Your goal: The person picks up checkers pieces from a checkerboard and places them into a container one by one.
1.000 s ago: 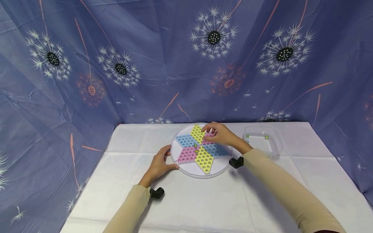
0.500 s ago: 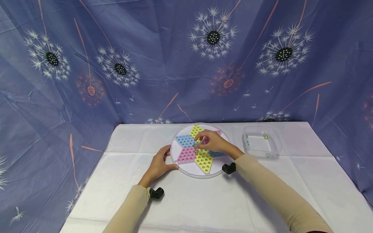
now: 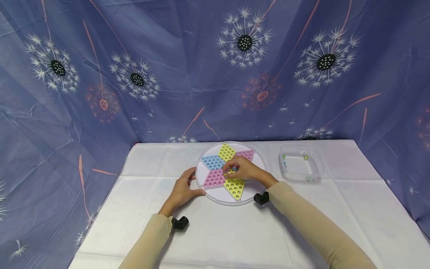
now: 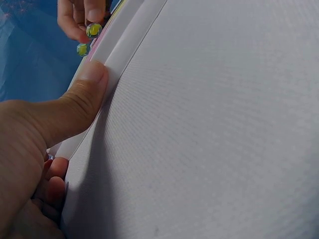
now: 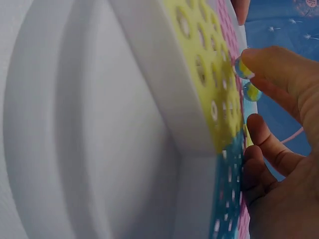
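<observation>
A round white Chinese checkers board [image 3: 220, 195] with a yellow, pink and blue star of holes lies on the table. My left hand [image 3: 183, 190] grips its left rim, the thumb along the edge and the other fingers curled against the side. Over the star's middle, my right hand [image 3: 244, 169] pinches a clear marble [image 5: 243, 68] with a yellow-green swirl between thumb and index finger. A second, similar marble [image 5: 252, 91] sits right beside it. In the head view the right fingers hide both marbles; the left wrist view shows them at the fingertips.
To the right of the board stands a clear square plastic container [image 3: 301, 175] with several marbles inside. A white cloth [image 3: 228, 235] covers the table. Behind it hangs a blue curtain [image 3: 188, 74] with a dandelion print.
My right hand has come down and left from above the board's upper right to the two marbles at the star's middle. The left hand has stayed at the rim.
</observation>
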Demonstrator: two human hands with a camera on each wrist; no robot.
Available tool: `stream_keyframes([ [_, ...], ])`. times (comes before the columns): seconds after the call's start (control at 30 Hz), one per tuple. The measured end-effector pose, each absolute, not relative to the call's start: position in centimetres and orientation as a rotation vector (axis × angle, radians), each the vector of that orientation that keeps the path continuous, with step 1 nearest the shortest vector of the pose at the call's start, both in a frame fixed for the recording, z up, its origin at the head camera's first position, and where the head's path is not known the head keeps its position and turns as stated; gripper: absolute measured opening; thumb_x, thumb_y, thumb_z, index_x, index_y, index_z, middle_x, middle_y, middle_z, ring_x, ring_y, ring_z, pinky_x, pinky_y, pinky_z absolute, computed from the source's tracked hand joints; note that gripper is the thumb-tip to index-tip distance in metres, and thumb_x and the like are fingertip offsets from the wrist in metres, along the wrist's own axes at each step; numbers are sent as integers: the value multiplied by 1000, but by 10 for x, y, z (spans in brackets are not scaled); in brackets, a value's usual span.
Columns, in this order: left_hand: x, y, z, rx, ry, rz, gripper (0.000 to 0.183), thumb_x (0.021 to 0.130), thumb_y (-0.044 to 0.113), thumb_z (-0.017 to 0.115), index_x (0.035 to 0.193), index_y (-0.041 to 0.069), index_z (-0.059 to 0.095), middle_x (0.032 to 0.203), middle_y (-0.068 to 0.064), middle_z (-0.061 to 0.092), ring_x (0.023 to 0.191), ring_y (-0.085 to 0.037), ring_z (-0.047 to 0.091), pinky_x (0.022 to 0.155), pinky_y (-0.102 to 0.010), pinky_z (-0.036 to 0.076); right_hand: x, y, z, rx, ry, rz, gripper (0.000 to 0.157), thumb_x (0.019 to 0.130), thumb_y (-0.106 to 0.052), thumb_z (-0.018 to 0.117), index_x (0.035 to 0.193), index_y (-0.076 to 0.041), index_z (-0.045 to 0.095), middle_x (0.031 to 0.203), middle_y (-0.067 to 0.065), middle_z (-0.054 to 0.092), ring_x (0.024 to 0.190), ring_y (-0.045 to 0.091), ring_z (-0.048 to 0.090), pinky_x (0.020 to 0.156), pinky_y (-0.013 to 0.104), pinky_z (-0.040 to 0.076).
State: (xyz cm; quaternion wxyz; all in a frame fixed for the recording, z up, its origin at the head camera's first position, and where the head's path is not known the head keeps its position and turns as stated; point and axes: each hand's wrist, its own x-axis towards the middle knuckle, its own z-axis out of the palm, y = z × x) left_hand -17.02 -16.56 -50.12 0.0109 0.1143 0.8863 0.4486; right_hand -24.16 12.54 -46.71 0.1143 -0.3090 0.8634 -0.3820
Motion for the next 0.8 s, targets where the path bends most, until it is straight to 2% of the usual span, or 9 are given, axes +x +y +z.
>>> stream_keyframes([
  [0.23, -170, -166, -502, 351, 2759, 1406, 101, 71, 20, 97, 154, 1, 43, 120, -8, 58, 104, -22, 52, 92, -40, 47, -240, 124, -470, -917, 2566, -1107, 9, 90, -18, 81, 98, -17, 80, 98, -3, 69, 95, 22, 56, 86, 38, 41],
  [0.5, -172, -167, -503, 365, 2768, 1404, 99, 71, 20, 97, 153, 2, 44, 119, -8, 58, 105, -23, 52, 94, -42, 48, -243, 124, -473, -873, 2577, -1116, 9, 88, -19, 83, 95, -21, 80, 98, -7, 68, 98, 18, 57, 99, 44, 42],
  [0.8, -172, -166, -502, 342, 2750, 1399, 99, 71, 20, 97, 153, 3, 44, 123, -10, 58, 109, -24, 53, 98, -43, 47, -246, 124, -476, -829, 2553, -1139, 10, 86, -20, 85, 93, -24, 80, 99, -5, 67, 98, 17, 57, 105, 44, 39],
])
